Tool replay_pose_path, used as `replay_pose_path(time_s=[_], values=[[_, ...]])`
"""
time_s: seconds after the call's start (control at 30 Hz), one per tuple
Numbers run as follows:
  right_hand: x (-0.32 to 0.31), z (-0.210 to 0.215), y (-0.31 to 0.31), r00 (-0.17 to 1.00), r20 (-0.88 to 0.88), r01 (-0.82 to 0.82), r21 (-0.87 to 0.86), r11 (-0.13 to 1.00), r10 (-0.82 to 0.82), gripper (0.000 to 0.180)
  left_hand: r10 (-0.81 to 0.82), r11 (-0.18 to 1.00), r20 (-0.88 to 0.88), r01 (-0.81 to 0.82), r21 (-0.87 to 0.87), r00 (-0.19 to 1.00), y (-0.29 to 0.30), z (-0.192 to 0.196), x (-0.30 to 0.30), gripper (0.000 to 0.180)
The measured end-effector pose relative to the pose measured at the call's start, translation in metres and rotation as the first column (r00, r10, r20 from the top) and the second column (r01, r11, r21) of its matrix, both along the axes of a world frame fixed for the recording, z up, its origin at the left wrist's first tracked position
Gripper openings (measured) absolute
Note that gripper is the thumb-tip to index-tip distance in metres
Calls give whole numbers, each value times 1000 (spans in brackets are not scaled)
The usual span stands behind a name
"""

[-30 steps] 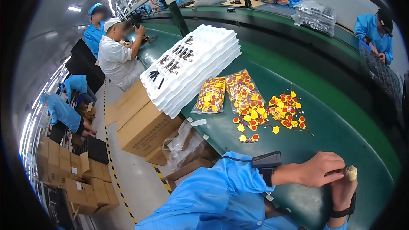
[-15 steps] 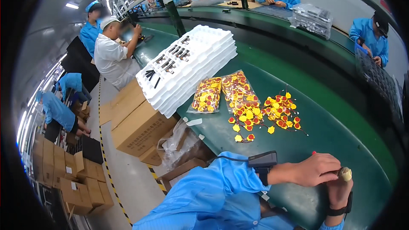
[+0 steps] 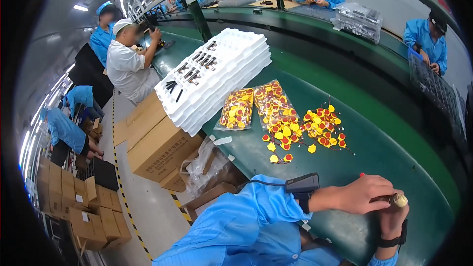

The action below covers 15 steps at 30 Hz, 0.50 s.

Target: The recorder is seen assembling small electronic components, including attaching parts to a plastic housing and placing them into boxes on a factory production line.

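Observation:
My left hand (image 3: 362, 195) reaches across to the right side of the green bench, its fingers bent and pressed together against my right hand (image 3: 392, 219). Out of my closed right hand pokes a small dark piece with a rounded cream-coloured end (image 3: 400, 200). My left fingertips touch it; the rest is hidden by the fingers. A small red tip (image 3: 362, 174) shows just behind my left knuckles, its kind unclear. Beyond my hands lies a loose heap of yellow and red wired discs (image 3: 322, 127). Two clear bags (image 3: 238, 110) of the same discs lie beside it.
A stack of white plastic trays (image 3: 221, 76) with small dark parts on top stands at the left. Cardboard boxes (image 3: 162, 155) and crumpled clear plastic (image 3: 199, 167) sit below the bench edge. Co-workers in blue and white sit along the line; clear trays (image 3: 358, 22) lie across it.
The whole view has shifted very slightly. Both hands keep nearly the same pose around the small piece.

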State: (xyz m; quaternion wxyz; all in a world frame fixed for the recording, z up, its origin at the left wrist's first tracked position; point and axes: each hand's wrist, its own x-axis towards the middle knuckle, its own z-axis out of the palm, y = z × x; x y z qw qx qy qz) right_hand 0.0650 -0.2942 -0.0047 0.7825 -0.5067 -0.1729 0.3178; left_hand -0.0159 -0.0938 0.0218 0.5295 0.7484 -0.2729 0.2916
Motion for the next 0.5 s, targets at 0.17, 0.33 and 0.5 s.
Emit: replay_pose_path(time_s=[0.17, 0.33, 0.5], values=[[-1, 1, 3, 998, 42, 44, -45, 998, -42, 38, 22, 999, -86, -19, 37, 996, 4, 7, -3, 37], [-11, 27, 26, 994, -14, 103, -132, 986, -106, 46, 77, 997, -133, -78, -2, 988, 2, -3, 4, 30], [-9, 27, 30, 987, -21, 157, -92, 983, -159, 52, 156, 966, -216, -195, -169, 964, 6, 0, 6, 14]])
